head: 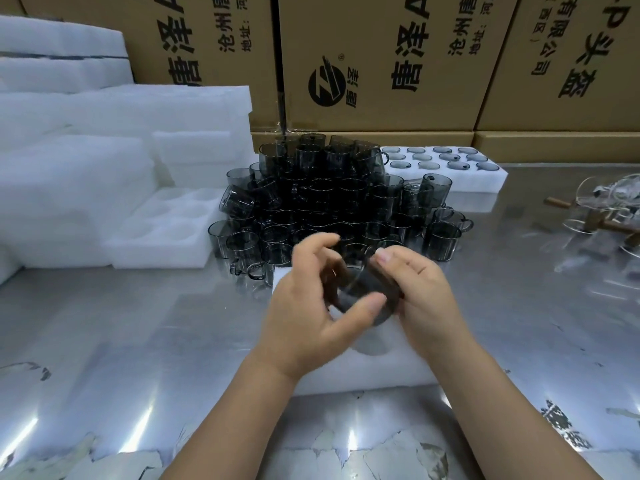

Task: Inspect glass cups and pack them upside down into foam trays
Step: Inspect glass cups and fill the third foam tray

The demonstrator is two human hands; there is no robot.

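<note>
- Fingers (pixel 322 242) of the left hand (pixel 311 303) curl round one side of a smoky glass cup (pixel 360 289), with the thumb pressed against its near edge.
- The right hand (pixel 422 292) grips the cup's other side, thumb on top and the other fingers wrapped beneath; the cup is motion-blurred, so which way it faces cannot be told.
- The cup is held in the air at the centre of the frame, above a white foam tray (pixel 381 372) lying on the shiny worktop (pixel 138 341).
- Just behind the hands, a heap of cups (pixel 329 202) of the same dark glass is piled several layers high.
- To the upper right of the heap lies a filled tray (pixel 485 181), with cup bases showing in its rows of pockets.
- At centre left sits an empty tray (pixel 162 247), beside tall foam stacks (pixel 104 133).
- Printed cardboard boxes (pixel 381 64) line the back.
- At the right edge lies clear glassware (pixel 602 216) with wooden handles.
</note>
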